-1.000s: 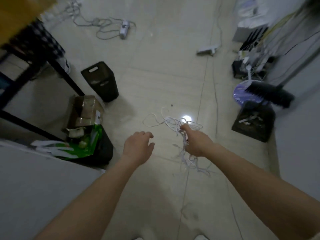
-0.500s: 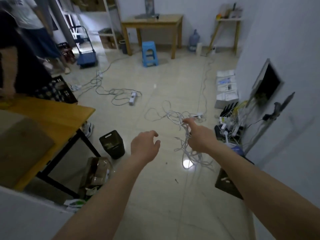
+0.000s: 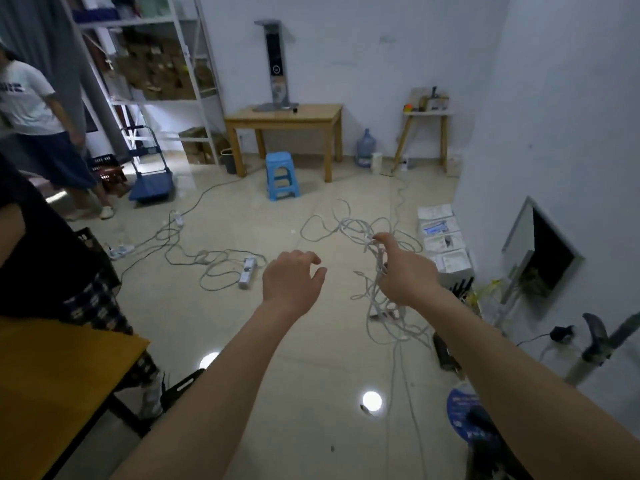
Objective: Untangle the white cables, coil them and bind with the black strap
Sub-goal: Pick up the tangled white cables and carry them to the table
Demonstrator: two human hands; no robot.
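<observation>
Forearms reached out over the pale floor. The left hand point(image 3: 292, 284) hung empty, fingers spread and slightly curled, just beside the tangle. The right hand point(image 3: 405, 273) gripped the white cables point(image 3: 375, 261) in a closed fist, held up in the air, loops spilling above and trailing below it. Farther off a power strip point(image 3: 247, 271) lay on the floor; beyond it stood a blue stool point(image 3: 281, 174) before a wooden table point(image 3: 284, 116).
</observation>
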